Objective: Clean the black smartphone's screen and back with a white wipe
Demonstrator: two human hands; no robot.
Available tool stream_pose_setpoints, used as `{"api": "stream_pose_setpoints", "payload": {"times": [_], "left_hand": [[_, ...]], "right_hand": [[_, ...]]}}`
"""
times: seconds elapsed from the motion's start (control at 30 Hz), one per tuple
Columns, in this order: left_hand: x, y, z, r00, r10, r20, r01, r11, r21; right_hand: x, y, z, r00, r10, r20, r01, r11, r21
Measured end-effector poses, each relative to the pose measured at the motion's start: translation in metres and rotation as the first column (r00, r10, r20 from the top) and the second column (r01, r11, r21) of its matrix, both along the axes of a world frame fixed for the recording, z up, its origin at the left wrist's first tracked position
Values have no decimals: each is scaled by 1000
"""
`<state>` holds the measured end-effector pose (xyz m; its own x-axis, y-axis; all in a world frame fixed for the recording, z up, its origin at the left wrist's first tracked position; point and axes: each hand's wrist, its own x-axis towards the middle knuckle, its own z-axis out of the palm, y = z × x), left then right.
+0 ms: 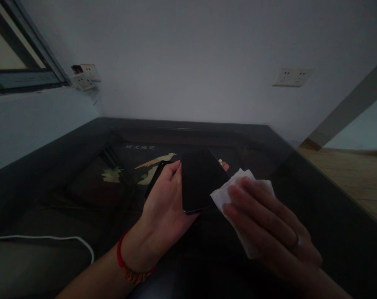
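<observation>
Well, closest to me, my right hand [269,232] lies over a crumpled white tissue [238,187], fingers together and pressed down on it (the thumb is hidden underneath); the tissue's far corner touches the near right edge of the phone [199,178]. Beside it, my left hand [163,207] is clamped on the phone, thumb along the left edge and fingertips showing past the right edge, so it sits in my grip just above the dark glass table [316,199], not on it. The phone's long axis runs away from me, its far end leaning slightly right; the black screen faces up at me and the lower end points back toward my wrist.

As I judge it, the risk is the push from the right: the grip is only on the edges, so a hard sideways press could slide the phone out of my fingers and drop it onto the glass, or onto the flat dark object [155,176] under my thumb; a tissue bunched at the edge could also miss the middle of the screen.
</observation>
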<state>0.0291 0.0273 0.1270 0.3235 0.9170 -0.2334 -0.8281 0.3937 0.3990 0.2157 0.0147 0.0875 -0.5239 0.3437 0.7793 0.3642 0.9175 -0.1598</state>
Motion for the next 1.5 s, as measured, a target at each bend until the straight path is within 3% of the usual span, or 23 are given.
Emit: {"api": "stream_pose_setpoints", "payload": {"times": [0.1, 0.33, 0.4, 0.53, 0.63, 0.73, 0.83, 0.97, 1.17, 1.33, 1.43, 1.5], "left_hand": [[0, 0, 0, 999, -37, 25, 36, 999, 30], [3, 1, 0, 998, -45, -49, 45, 999, -4], [4, 0, -4, 998, -33, -60, 33, 999, 7], [7, -4, -14, 995, -93, -32, 96, 992, 81], [10, -8, -17, 986, -163, -27, 165, 985, 57], [12, -9, -21, 966, -253, -47, 254, 967, 12], [16, -8, -25, 945, -305, -120, 306, 952, -10], [19, -6, -31, 940, -315, -133, 316, 949, -12], [20, -8, -36, 914, -387, -122, 388, 922, -16], [20, -10, -35, 886, -398, -238, 403, 915, -29], [20, -11, -29, 885, -412, -215, 410, 910, -56], [20, -11, -24, 899, -413, -148, 408, 911, -63]], "right_hand": [[-5, 5, -2, 995, -49, 84, 28, 971, 237], [-21, 11, -1, 992, 44, 121, -87, 919, 384], [-14, 9, 4, 992, 39, 117, -76, 939, 335], [7, 13, 14, 995, -91, -45, 96, 985, 146], [9, 16, 20, 1000, -8, 13, 7, 997, 71], [-2, 12, 23, 974, 183, 136, -197, 976, 95], [-15, 2, 24, 936, 272, 222, -305, 943, 131], [-17, 2, 21, 912, 250, 324, -308, 941, 141], [6, 36, 11, 974, 126, 190, -156, 976, 154], [25, 58, 12, 983, -164, 82, 169, 984, -53], [34, 68, 16, 953, -298, 46, 295, 893, -338], [38, 77, 14, 951, -309, 7, 265, 802, -535]]}}
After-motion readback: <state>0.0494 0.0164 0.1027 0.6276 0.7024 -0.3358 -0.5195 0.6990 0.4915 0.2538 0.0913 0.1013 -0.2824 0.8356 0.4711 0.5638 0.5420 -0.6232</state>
